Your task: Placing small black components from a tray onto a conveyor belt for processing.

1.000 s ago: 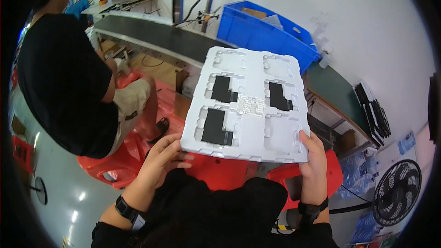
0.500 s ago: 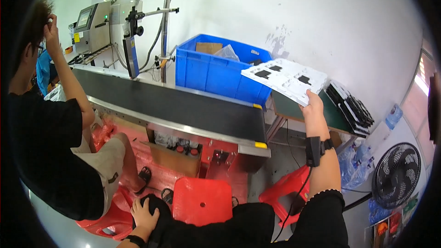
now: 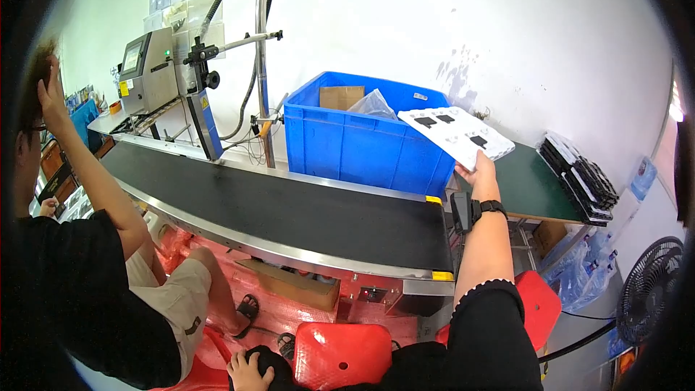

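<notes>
My right hand (image 3: 478, 172) grips the near edge of a thin white tray (image 3: 455, 135), which has raised moulded shapes and a few black flat patches on its face. The tray is held tilted in the air, in front of the right end of a blue bin (image 3: 362, 146) and the near left part of a green table (image 3: 532, 185). My left hand (image 3: 251, 373) rests with fingers spread on my dark-clothed leg and holds nothing.
A black conveyor belt (image 3: 289, 206) crosses ahead, with a print head (image 3: 205, 129) on a stand above it. Several stacked black-and-white trays (image 3: 577, 179) lie on the table. A co-worker (image 3: 87, 282) sits at left, hand at the head. A red stool (image 3: 342, 355) and a fan (image 3: 649, 289) stand nearby.
The view has shifted. My right hand has carried the white tray leftward relative to the blue bin, so it overlaps more of the bin's right end. My left hand stays on my leg.
</notes>
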A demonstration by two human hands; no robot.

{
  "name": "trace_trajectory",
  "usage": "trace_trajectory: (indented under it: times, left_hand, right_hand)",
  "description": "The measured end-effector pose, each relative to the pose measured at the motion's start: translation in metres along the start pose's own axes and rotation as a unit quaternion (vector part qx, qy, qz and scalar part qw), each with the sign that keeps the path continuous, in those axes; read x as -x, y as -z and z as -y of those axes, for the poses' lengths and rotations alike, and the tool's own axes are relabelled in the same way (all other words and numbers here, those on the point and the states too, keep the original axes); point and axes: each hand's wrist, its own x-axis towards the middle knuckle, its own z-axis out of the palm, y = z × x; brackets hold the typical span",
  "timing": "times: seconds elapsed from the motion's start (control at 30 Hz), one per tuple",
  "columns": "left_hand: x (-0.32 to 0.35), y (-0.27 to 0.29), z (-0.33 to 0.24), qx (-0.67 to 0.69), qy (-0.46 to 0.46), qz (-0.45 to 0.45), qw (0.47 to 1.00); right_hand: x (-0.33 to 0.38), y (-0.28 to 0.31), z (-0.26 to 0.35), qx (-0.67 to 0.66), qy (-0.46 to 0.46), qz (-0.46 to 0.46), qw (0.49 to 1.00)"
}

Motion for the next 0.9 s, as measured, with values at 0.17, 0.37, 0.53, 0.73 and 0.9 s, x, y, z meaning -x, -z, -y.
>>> trace_trajectory:
  times: [0.17,0.37,0.53,0.73,0.9]
  left_hand:
    - [0.000,-0.002,0.006,0.005,0.000,-0.014,1.000]
    - [-0.002,-0.013,0.010,0.037,-0.004,-0.030,0.999]
    - [0.005,-0.008,0.015,0.040,0.006,-0.012,0.999]
    - [0.065,0.019,0.060,0.211,0.081,0.062,0.972]
    - [0.144,0.028,0.137,0.174,0.209,0.612,0.743]
  right_hand:
    - [0.022,-0.001,0.005,0.100,-0.075,0.079,0.989]
    - [0.034,0.026,0.004,0.057,-0.067,0.117,0.989]
    - [0.059,0.016,0.006,0.087,-0.060,0.138,0.985]
    - [0.224,0.036,0.003,0.319,-0.131,0.348,0.872]
    - [0.270,0.122,-0.047,0.403,-0.199,0.684,0.575]
